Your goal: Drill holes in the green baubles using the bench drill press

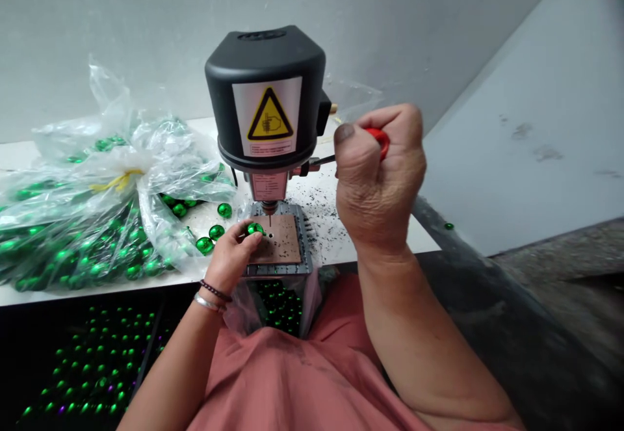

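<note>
Pinched between the thumb and fingers of my left hand [233,249] is a shiny green ball [255,228]. It is at the left part of the brown board [283,242] on the drill press base, close to a dark hole in the board. The drill bit [270,218] points down just right of the ball; I cannot tell whether they touch. My right hand [383,177] is closed around the red knob [379,142] of the lever, raised to the right of the black drill press head [266,93].
Loose green balls [205,245] lie left of the base. A clear plastic bag [117,210] full of green balls fills the table's left side. Dark shavings [322,213] litter the white tabletop. More green balls [277,304] sit below the table edge, some in rows at lower left.
</note>
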{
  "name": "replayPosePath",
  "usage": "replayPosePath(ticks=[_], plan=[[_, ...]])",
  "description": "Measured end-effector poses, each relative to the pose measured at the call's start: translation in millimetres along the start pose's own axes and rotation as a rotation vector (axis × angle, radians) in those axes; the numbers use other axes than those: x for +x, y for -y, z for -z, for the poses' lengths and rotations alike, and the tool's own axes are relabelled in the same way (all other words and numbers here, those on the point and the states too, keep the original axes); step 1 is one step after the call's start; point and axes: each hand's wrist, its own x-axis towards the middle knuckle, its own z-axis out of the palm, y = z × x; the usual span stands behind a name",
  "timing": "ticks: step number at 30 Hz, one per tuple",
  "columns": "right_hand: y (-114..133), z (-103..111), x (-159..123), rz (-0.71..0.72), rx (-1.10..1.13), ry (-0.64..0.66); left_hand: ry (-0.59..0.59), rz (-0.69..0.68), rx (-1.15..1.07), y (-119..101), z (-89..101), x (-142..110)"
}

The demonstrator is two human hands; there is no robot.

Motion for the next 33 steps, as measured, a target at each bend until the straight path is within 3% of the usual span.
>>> replayPosePath(ticks=[3, 10, 18, 33], plan=[[-1, 0, 0, 0.014, -0.006, 0.004, -0.066, -0.132, 0.364, 6, -1.6, 8], [-2, 3, 1, 0.015, -0.024, 0.046, -0.066, -0.225, 0.678, 4, -10.8, 13], [-3, 4, 0, -0.006, -0.031, 0.056, -0.020, -0.337, 0.482, 9, -18.2, 18], [-3, 13, -16, 0.019, -0.075, 0.057, 0.012, -0.337, 0.526, 19, -17.3, 20]])
